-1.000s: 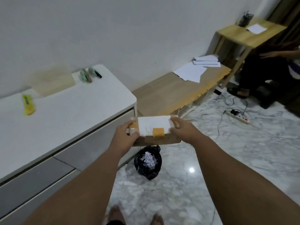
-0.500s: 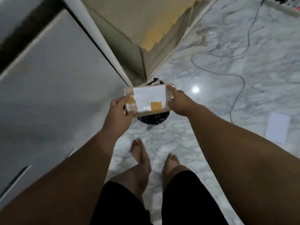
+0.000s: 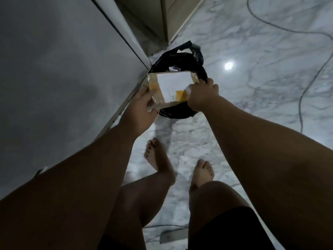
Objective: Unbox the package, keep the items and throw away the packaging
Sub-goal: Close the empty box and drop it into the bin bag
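A small brown cardboard box [image 3: 171, 87] with a white label and orange tape patches is held low over the mouth of a black rubbish bag [image 3: 182, 56] on the floor. My left hand [image 3: 142, 103] grips the box's near left corner. My right hand [image 3: 201, 94] grips its right edge, fingers curled over the side. The box hides most of the bag's opening; a bit of white scrap shows inside just behind the box.
A grey cabinet front [image 3: 63, 78] rises on the left, its corner next to the bag. A wooden bench leg [image 3: 165, 18] stands behind. Marble floor [image 3: 261, 60] with a black cable [image 3: 306, 83] lies to the right. My bare feet [image 3: 162, 159] stand below the bag.
The view has tipped from the room down to the floor. Both hands have carried the box downward and closer to the black bag, now just above its mouth.
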